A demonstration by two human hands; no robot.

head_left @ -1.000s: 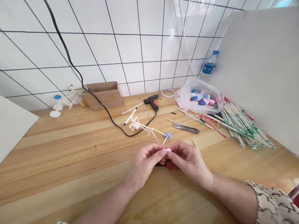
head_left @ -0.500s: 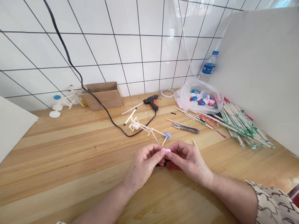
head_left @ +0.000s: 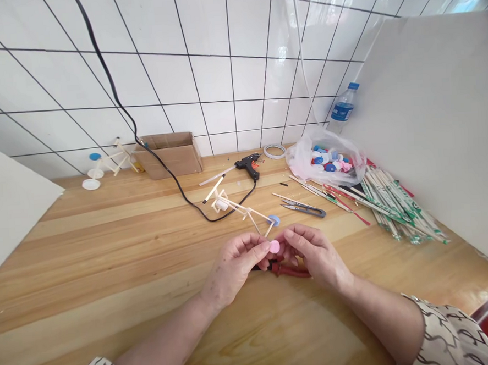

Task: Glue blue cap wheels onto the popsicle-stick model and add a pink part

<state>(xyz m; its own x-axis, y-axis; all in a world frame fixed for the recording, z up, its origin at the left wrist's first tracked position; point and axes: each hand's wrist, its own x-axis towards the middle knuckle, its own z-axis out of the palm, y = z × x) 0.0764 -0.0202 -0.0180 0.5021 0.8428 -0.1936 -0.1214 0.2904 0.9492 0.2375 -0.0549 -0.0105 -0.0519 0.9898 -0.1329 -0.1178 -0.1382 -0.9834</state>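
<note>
My left hand [head_left: 236, 263] pinches a small pink bottle cap [head_left: 275, 246] between thumb and fingertips, just above the wooden table [head_left: 108, 257]. My right hand [head_left: 314, 252] is curled beside the cap, its fingertips touching or nearly touching it. Red-handled pliers [head_left: 293, 270] lie on the table under both hands, partly hidden. Just beyond the hands stands a small frame of wooden sticks [head_left: 239, 207] with a blue cap [head_left: 274, 220] at its near end.
A black glue gun [head_left: 247, 164] with its cable, grey snips [head_left: 305, 208], a plastic bag of caps [head_left: 327, 158], a heap of wrapped chopsticks [head_left: 394, 203], a cardboard box [head_left: 171, 154], a tape roll [head_left: 274, 151], a water bottle [head_left: 342, 109] and another stick model [head_left: 106, 164] lie further back.
My right hand has drawn slightly right and back from the pink cap, so the cap's face and the red pliers handle show more. The left hand stays put.
</note>
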